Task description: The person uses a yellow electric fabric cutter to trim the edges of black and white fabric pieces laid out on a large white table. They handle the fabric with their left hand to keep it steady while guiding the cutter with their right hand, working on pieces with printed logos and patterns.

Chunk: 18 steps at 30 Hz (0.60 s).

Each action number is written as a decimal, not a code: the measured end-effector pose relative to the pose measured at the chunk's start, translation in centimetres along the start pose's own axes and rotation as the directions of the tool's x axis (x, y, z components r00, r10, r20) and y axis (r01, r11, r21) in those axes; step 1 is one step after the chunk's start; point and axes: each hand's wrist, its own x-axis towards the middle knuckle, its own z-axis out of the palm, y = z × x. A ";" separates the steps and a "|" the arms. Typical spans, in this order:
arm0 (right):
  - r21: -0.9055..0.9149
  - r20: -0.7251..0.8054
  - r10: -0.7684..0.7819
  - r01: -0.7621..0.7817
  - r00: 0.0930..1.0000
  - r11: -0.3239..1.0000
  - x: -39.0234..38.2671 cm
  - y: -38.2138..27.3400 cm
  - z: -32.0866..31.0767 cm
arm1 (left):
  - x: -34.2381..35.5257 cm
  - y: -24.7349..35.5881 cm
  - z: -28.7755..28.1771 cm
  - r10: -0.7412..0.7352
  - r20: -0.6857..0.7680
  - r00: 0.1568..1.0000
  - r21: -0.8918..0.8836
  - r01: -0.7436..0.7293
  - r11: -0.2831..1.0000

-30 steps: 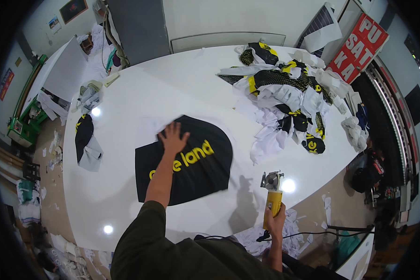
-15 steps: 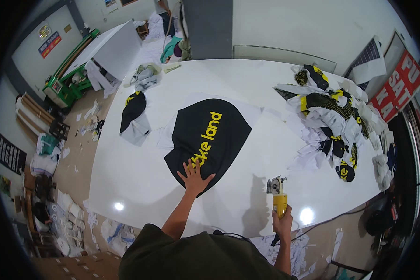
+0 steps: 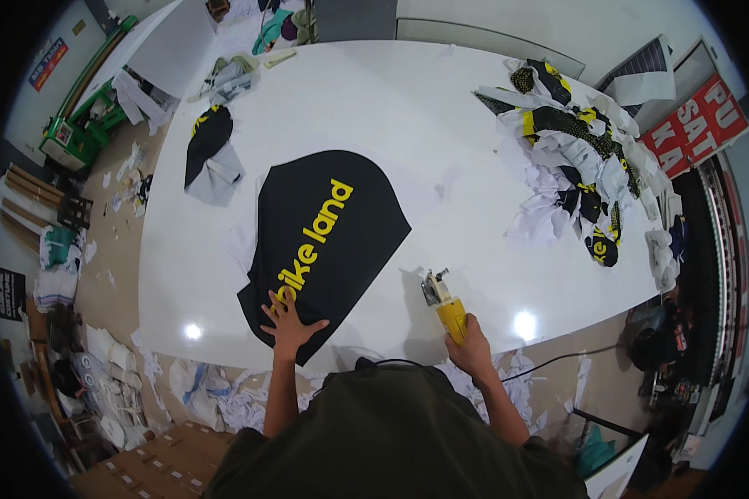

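Observation:
A black fabric panel (image 3: 349, 241) with yellow lettering lies flat on the white table (image 3: 441, 100), left of the middle. My left hand (image 3: 291, 326) rests on its near end, fingers spread and the palm down. In my right hand (image 3: 472, 345) is a yellow electric cloth cutter (image 3: 452, 318), gripped by its body. Its metal cutting head faces away from me, to the right of the panel and apart from it. Whether the cutter touches the table I cannot tell.
A heap of black, yellow and white fabric (image 3: 587, 158) covers the table's right side. At the left lie a smaller black and grey piece (image 3: 212, 154) and a pale bundle (image 3: 227, 79). A black cord (image 3: 566, 362) runs off rightward. Cloth scraps litter the floor.
The black panel, with my left hand on it, has shifted left and toward me and now lies flatter. My right hand has brought the cutter leftward, closer to the panel. The view has tilted.

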 end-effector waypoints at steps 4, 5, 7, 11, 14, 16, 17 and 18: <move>-0.065 0.056 -0.001 0.005 0.998 0.998 2.1 -1.5 0.1 | -0.2 -1.4 0.3 0.048 0.035 0.998 0.006 -0.048 0.999; -0.073 0.055 -0.008 0.012 0.998 0.997 2.9 -1.7 0.2 | -0.4 -1.6 0.2 0.049 0.037 0.998 0.006 -0.049 0.999; -0.086 0.054 -0.031 0.036 0.998 0.996 4.7 -2.0 0.3 | -0.9 -2.2 -0.1 0.041 0.039 0.998 -0.011 -0.040 0.999; -0.122 0.045 -0.090 0.095 0.995 0.988 8.0 -2.1 0.4 | -1.1 -3.0 0.1 0.047 0.034 0.998 -0.016 -0.046 0.999; -0.134 0.078 -0.088 0.098 0.993 0.986 9.8 -2.8 0.4 | -1.0 -3.3 0.3 0.043 0.019 0.999 -0.003 -0.043 0.999; -0.136 0.099 -0.087 0.100 0.991 0.986 10.8 -2.8 0.1 | -0.9 -3.3 0.2 0.030 0.021 0.999 0.006 -0.030 1.000; -0.133 0.103 -0.095 0.108 0.990 0.985 11.2 -2.6 0.1 | -0.9 -3.2 0.3 0.031 0.024 0.999 0.004 -0.031 1.000; -0.128 0.108 -0.102 0.116 0.989 0.985 11.5 -2.6 0.1 | -0.9 -3.2 0.2 0.029 0.027 0.999 0.003 -0.029 1.000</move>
